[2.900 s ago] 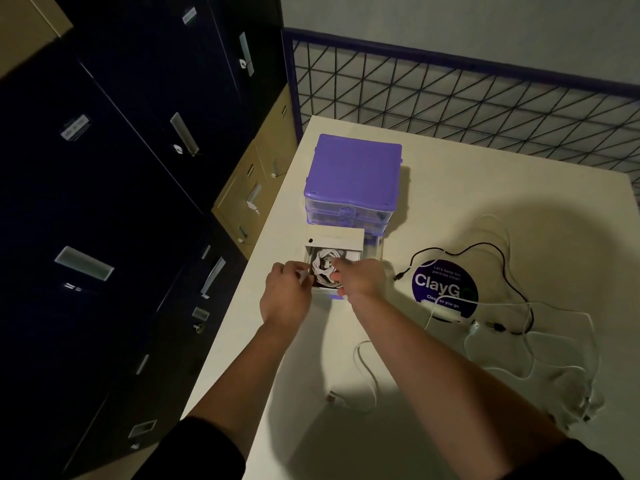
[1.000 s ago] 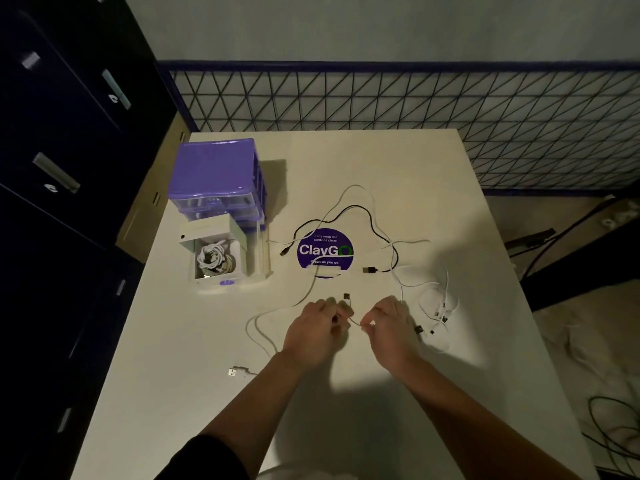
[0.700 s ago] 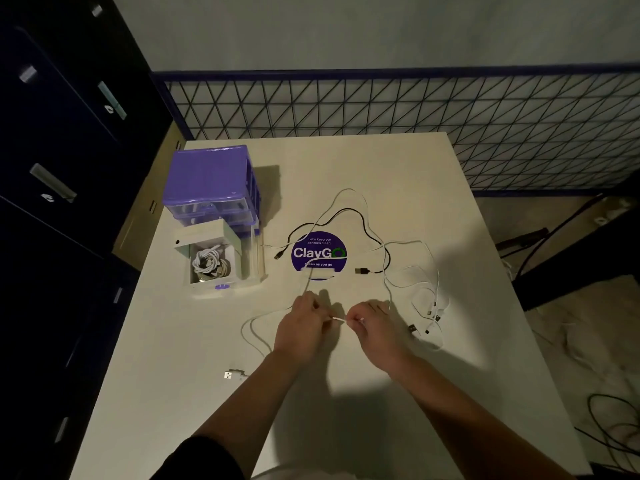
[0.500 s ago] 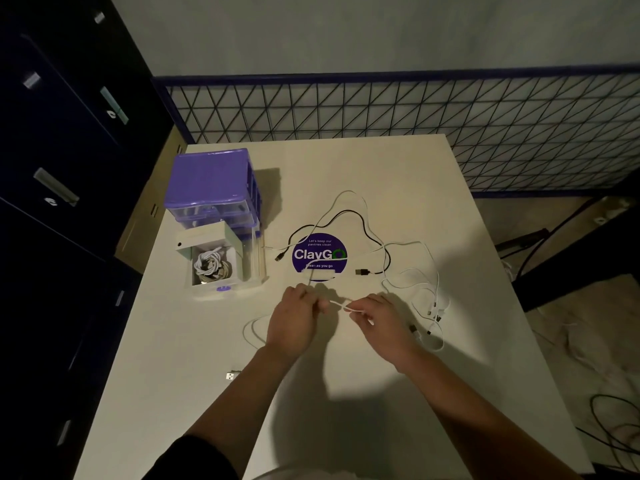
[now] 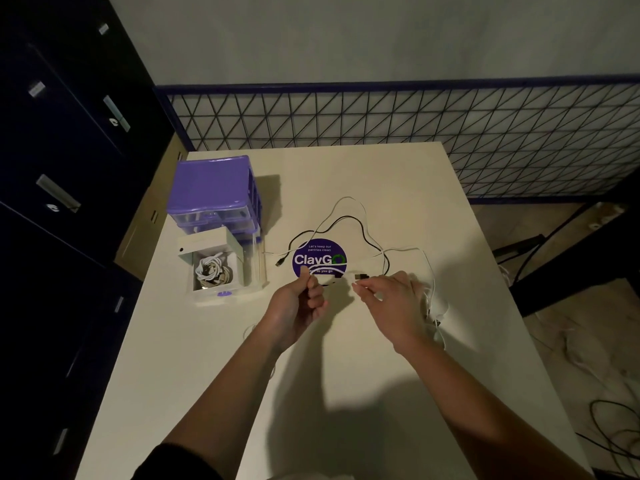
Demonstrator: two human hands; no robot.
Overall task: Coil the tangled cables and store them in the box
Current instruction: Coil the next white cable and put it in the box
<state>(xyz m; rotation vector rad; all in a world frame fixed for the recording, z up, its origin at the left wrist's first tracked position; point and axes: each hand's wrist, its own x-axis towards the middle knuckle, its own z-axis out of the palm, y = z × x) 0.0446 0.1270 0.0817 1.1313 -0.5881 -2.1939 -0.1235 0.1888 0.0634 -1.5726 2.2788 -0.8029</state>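
Tangled white cables [image 5: 420, 261] and a black cable [image 5: 349, 221] lie across the middle of the white table [image 5: 346, 393]. My left hand [image 5: 298, 306] is raised above the table, its thumb and fingers pinched on a thin white cable. My right hand [image 5: 394, 303] pinches the same white cable a short way to the right, near a black plug [image 5: 362, 276]. At the left an open white box [image 5: 216, 268] holds coiled white cables [image 5: 211, 270]. More tangle lies partly hidden behind my right hand.
A purple drawer unit [image 5: 214, 194] stands right behind the box. A round purple sticker [image 5: 318, 259] is on the table under the cables. Dark filing cabinets [image 5: 62, 168] line the left; a wire mesh fence [image 5: 415, 123] runs behind the table. Loose cords lie on the floor [image 5: 609, 427] at right.
Both hands left the box and came to the cable tangle. In the last second they lifted off the table toward the sticker, and drew apart with the white cable between them.
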